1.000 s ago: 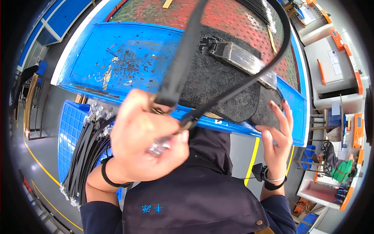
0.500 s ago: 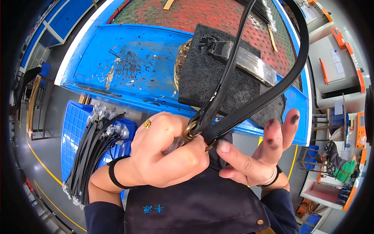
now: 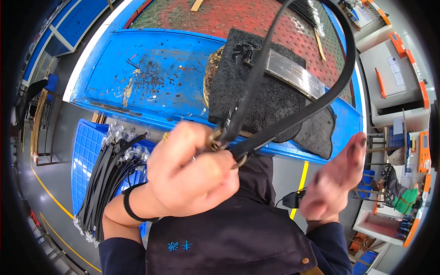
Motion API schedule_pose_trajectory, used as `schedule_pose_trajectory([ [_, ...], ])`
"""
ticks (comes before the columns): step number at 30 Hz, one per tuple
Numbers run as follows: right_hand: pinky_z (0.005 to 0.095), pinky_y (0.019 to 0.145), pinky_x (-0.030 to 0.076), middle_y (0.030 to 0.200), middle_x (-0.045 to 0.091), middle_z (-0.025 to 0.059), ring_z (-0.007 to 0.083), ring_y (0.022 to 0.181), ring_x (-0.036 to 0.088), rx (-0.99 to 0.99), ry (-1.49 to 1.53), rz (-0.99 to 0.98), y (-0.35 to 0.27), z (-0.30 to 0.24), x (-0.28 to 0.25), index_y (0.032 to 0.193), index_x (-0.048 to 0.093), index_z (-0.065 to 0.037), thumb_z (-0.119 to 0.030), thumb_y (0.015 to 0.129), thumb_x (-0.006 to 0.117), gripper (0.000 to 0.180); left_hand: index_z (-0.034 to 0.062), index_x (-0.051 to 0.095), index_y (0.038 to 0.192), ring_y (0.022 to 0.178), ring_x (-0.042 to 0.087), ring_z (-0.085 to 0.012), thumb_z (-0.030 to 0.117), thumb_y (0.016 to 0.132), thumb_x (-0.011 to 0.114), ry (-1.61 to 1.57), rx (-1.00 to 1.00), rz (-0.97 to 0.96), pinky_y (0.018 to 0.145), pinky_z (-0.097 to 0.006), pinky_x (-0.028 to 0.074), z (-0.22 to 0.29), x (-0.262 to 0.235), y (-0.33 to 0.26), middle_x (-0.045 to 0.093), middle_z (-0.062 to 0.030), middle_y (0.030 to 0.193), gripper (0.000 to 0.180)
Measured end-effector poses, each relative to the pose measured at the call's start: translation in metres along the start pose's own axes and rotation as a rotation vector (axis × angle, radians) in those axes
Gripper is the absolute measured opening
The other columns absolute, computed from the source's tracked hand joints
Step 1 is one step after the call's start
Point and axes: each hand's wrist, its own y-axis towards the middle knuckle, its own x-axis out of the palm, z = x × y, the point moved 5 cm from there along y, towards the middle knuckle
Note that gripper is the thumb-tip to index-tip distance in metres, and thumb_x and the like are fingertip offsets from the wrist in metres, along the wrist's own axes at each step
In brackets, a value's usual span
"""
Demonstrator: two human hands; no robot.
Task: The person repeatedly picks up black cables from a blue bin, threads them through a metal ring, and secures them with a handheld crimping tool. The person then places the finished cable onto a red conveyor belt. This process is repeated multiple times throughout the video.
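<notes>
My left hand (image 3: pixel 188 176) is closed around the ends of a black leather strap (image 3: pixel 298 117), which stands up in a tall loop over the bench. Brass-coloured rings (image 3: pixel 214 140) show at the strap ends, just above the fingers. Whatever else lies inside that fist is hidden. My right hand (image 3: pixel 332 181) is apart from the strap, off to the right, its fingers stretched out and somewhat blurred. Dark smudges mark its fingertips. Behind the loop, a black fuzzy pad (image 3: pixel 233 87) lies on the bench with a shiny metal block (image 3: pixel 293 73) on it.
The blue workbench (image 3: pixel 160 50) carries dark stains and a red-green studded mat (image 3: pixel 197 20) at the back. Below its left side, a blue crate (image 3: pixel 85 151) holds a bundle of black straps (image 3: pixel 103 183) with plastic-wrapped ends. Machines with orange trim (image 3: pixel 396 50) line the far right.
My right hand has left the strap ends and swung right, its fingers straightening. My left hand has shifted slightly left with the strap, and the loop has moved left with it.
</notes>
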Motion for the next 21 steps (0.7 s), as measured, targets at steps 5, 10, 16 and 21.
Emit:
schedule_pose_trajectory([
  [5, 0.049, 0.102, 0.017, 0.128, 0.04, 0.0157, 0.0371, 0.126, 0.025, 0.387, -0.411, -0.374, -0.03, 0.052, -0.001, 0.106, 0.061, -0.006, -0.028, 0.085, 0.049, 0.033, 0.0048, 0.051, 0.071, 0.064, 0.044, -0.0182, 0.009, 0.065, 0.063, -0.152, -0.152, -0.131, 0.058, -0.028, 0.034, -0.015, -0.01, 0.01, 0.047, -0.0079, 0.07, 0.015],
  [10, 0.0495, 0.103, 0.015, 0.125, 0.045, 0.0136, 0.035, 0.125, 0.027, 0.431, -0.54, -0.556, -0.052, 0.067, -0.017, 0.093, 0.066, -0.008, -0.026, 0.082, 0.052, 0.025, 0.005, 0.051, 0.067, 0.065, 0.042, -0.0161, 0.016, 0.065, 0.064, -0.314, -0.3, -0.21, 0.058, -0.027, 0.032, -0.02, -0.01, 0.015, 0.046, -0.0064, 0.069, 0.017],
  [16, 0.0483, 0.103, 0.016, 0.115, 0.052, 0.0073, 0.0334, 0.122, 0.031, 0.152, -0.419, -0.179, -0.006, 0.014, -0.042, 0.087, 0.068, -0.022, -0.047, 0.084, 0.043, 0.035, 0.0049, 0.051, 0.063, 0.063, 0.041, -0.0152, 0.015, 0.06, 0.064, -0.418, -0.354, -0.251, 0.057, -0.026, 0.03, -0.013, -0.005, 0.023, 0.045, -0.0057, 0.067, 0.017],
  [21, 0.054, 0.103, 0.012, 0.131, 0.034, 0.0079, 0.0379, 0.128, 0.015, -0.313, -0.438, -0.308, 0.02, -0.013, -0.012, 0.089, 0.066, -0.033, -0.062, 0.078, 0.04, 0.04, 0.0051, 0.051, 0.06, 0.061, 0.041, -0.0153, 0.015, 0.058, 0.064, -0.425, -0.364, -0.289, 0.055, -0.026, 0.03, -0.005, -0.003, 0.024, 0.045, -0.0056, 0.065, 0.016],
])
